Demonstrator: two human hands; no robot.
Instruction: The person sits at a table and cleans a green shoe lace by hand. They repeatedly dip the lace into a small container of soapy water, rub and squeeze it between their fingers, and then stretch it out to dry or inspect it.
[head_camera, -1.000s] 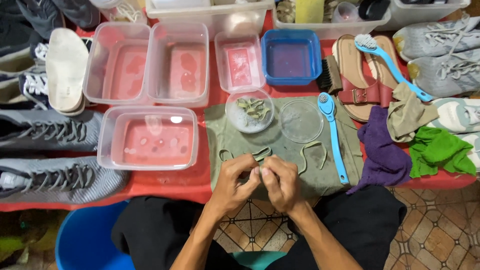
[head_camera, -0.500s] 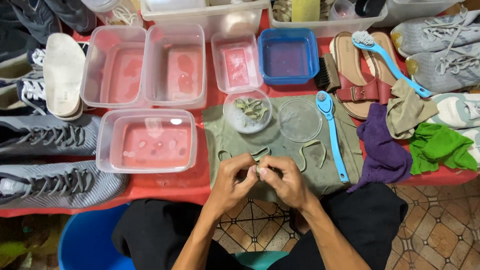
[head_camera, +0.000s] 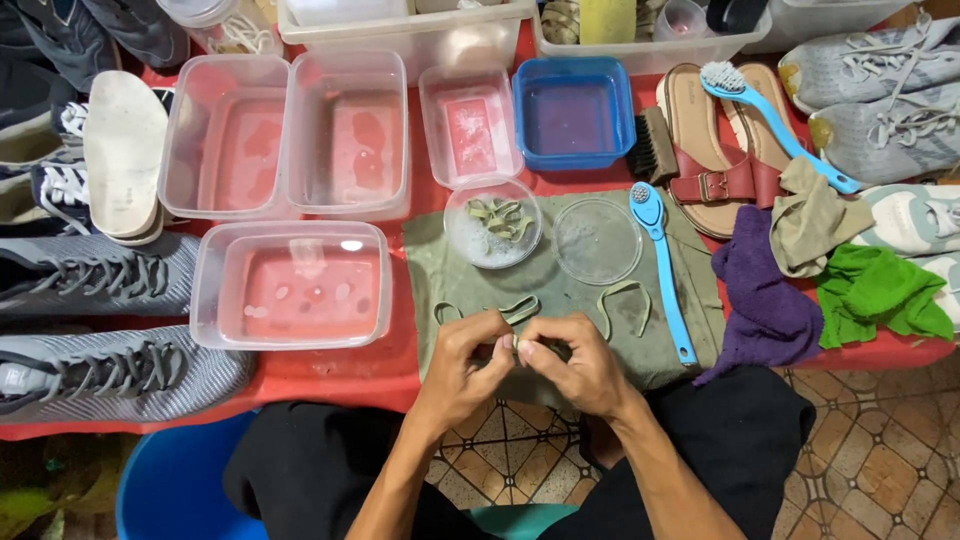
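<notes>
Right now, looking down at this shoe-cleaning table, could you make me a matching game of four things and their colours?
Things:
1. square tub
2. crumpled rag
3. sandals
4. towel

Colours:
A. purple
B. green
C. blue
D. brown and dark red

Pairs: 1-C, 2-B, 3-D, 4-A

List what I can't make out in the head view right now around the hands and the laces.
- Part of the lace between the left hand and right hand: covered by fingers; grip unclear.
- Contents of the round dish: strips overlap, count unclear.
- Top bins: cut off by the upper edge.
- Blue bucket: cut off below, partly behind the person's leg.
</notes>
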